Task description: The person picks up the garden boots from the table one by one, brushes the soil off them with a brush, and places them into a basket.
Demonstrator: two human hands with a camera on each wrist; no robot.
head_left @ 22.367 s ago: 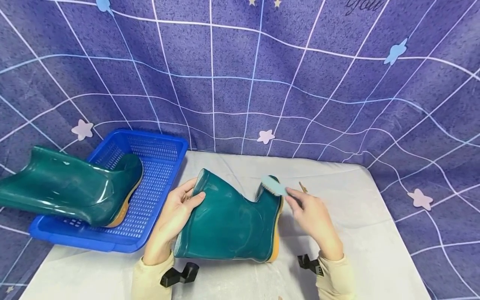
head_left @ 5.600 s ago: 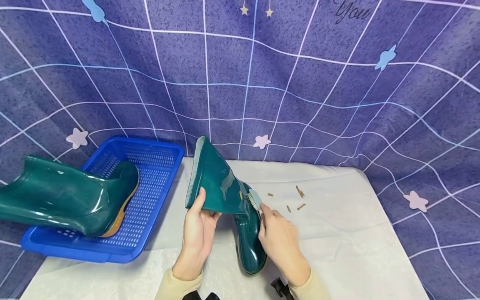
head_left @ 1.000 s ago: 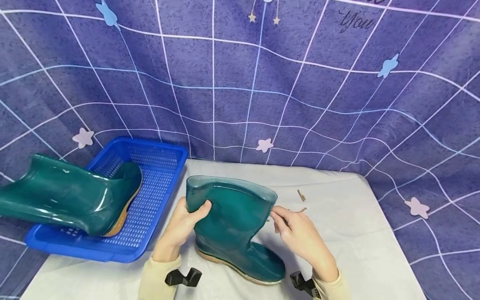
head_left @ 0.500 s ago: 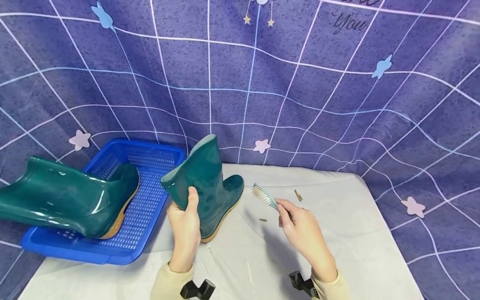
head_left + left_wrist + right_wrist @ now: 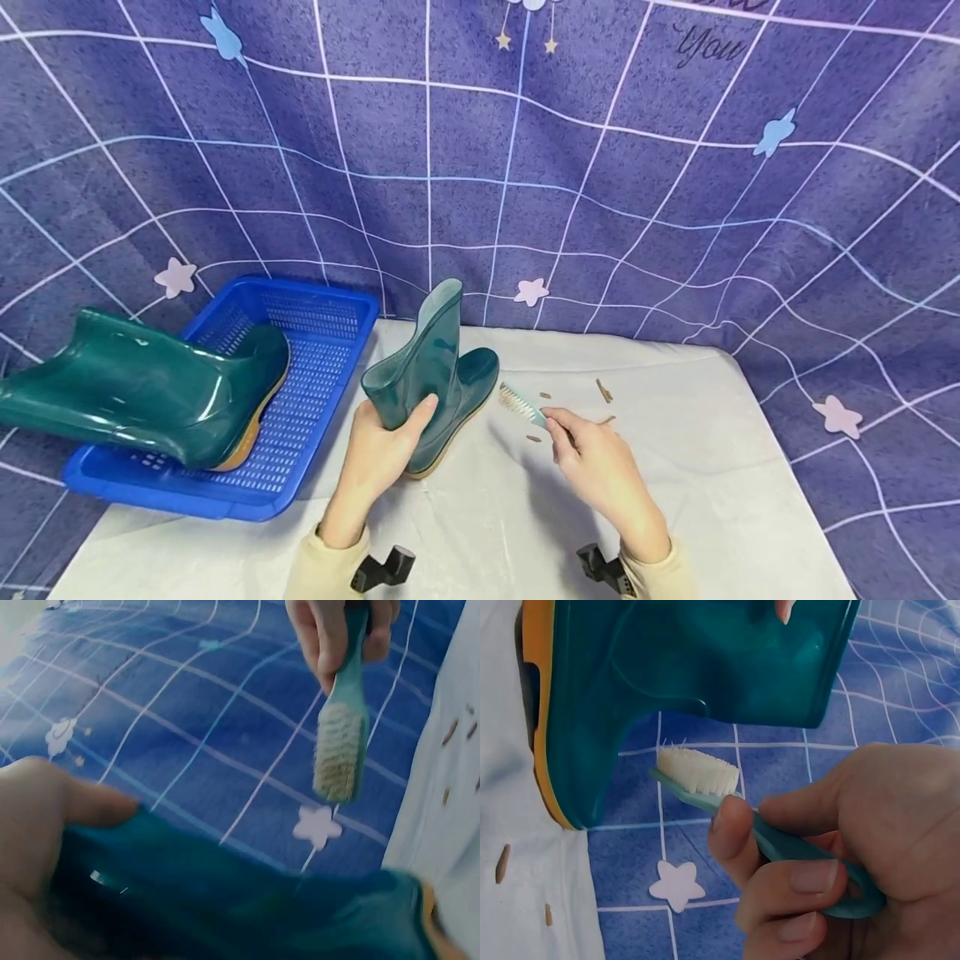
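A green rubber boot (image 5: 442, 392) with a tan sole stands on the white-covered table, its toe towards the back right and its shaft leaning left. My left hand (image 5: 386, 450) grips the shaft, thumb on the outside; its other fingers are mostly hidden by the boot. To the right, my right hand (image 5: 603, 467) holds a pale green scrubbing brush (image 5: 521, 406) by its handle. The right wrist view shows the cream bristles (image 5: 697, 771) close to the boot but apart from it, with thumb and fingers curled round the handle.
At the left, a blue plastic basket (image 5: 315, 417) holds a second green rubber boot (image 5: 165, 396), whose shaft sticks out over the rim. Several brown bits (image 5: 604, 390) lie on the tabletop (image 5: 675, 375) beyond my right hand. A purple patterned curtain (image 5: 480, 167) hangs behind.
The brush was on the toe, later at the ankle. Over the last second the boot has turned from toe towards the front right to toe towards the back, and the brush has come into view beside it.
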